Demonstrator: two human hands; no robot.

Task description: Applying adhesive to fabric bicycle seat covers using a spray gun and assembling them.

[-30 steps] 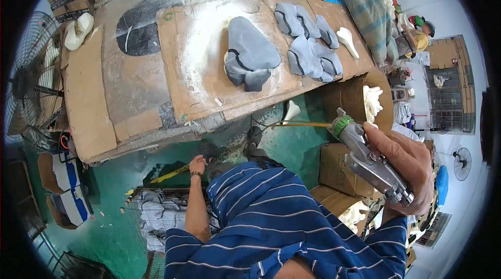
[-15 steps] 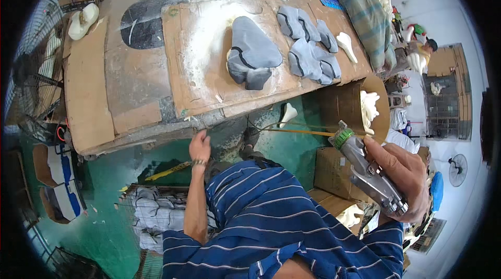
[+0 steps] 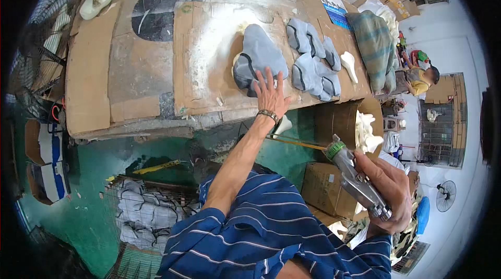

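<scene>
My left hand (image 3: 272,91) reaches over the worktable with fingers spread, its fingertips at the near end of a stack of grey fabric pieces (image 3: 264,49) with black trim. Whether the fingers press on the fabric or hover just above it is hard to tell. A metal spray gun (image 3: 357,177) with a green ring near its nozzle is gripped in my right hand (image 3: 391,187), off the table's near edge. Further right on the table lie several more grey pieces (image 3: 314,65) with black strips, and beside them a cream saddle-shaped foam piece (image 3: 349,66).
Cardboard (image 3: 188,88) covers the table, dusted with pale overspray. A round brown bin (image 3: 334,117) holds cream foam pieces, with a yellow hose (image 3: 298,144) running near it. A wire basket (image 3: 148,211) of grey pieces stands lower left. Another person (image 3: 420,78) is far right.
My left hand has gone from below the table edge up and right to the grey stack, its fingers spreading. The right hand keeps the spray gun, shifted slightly left.
</scene>
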